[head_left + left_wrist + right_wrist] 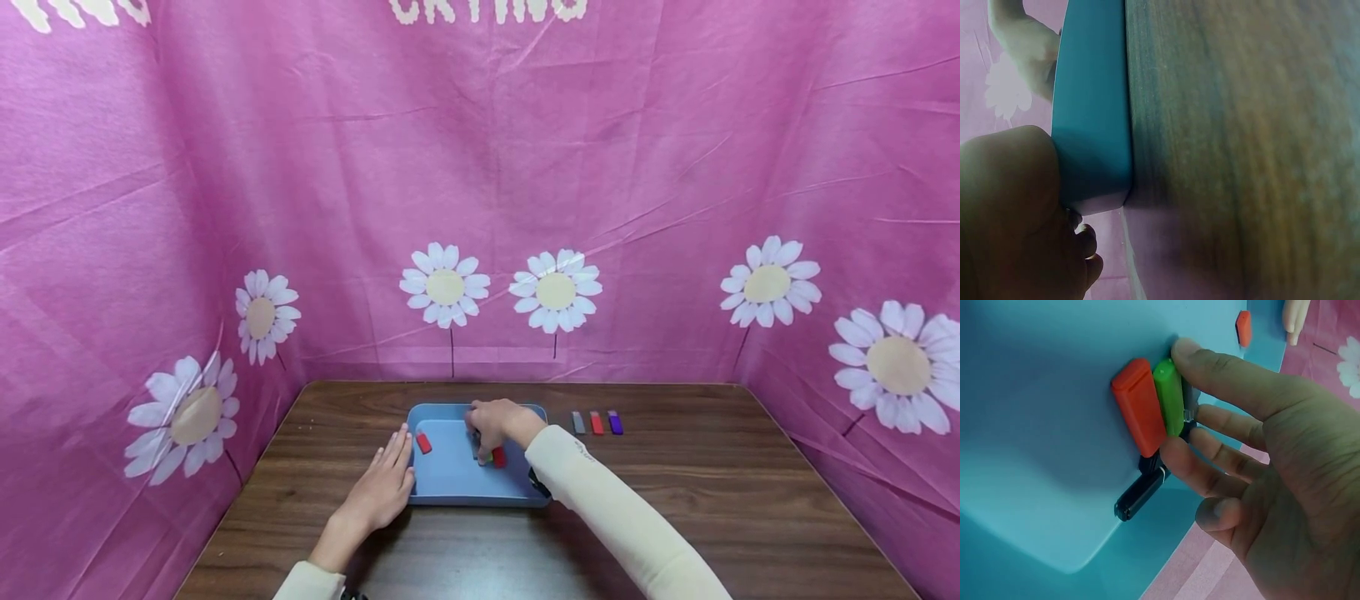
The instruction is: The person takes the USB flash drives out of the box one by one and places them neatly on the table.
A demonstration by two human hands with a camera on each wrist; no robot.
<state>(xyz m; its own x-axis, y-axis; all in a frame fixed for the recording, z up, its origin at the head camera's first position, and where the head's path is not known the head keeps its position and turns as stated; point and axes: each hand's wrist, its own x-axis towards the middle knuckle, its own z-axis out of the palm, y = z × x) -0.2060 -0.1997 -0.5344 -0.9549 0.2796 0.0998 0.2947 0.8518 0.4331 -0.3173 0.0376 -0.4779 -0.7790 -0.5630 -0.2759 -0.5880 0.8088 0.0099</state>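
My left hand [381, 487] lies against the left side of the blue tray [480, 501], fingers straight. Over the tray's far right part is my right hand [493, 421]. Its loosely bent fingers and thumb surround a green stick [1169, 394] and a grey stick [1189, 394] partly hidden behind it. These small flat pieces resemble USB flash drives, though the kind is unclear. Close beside the green one lies a red stick [1140, 406], with a black stick [1141, 495] below it in the right wrist view. Another red stick [423, 442] lies at the tray's left.
On the table right of the tray, a grey stick [578, 423], a red stick [597, 424] and a purple stick [615, 423] stand in a row. The wooden table [690, 483] is enclosed by a pink cloth [637, 167] with white flowers.
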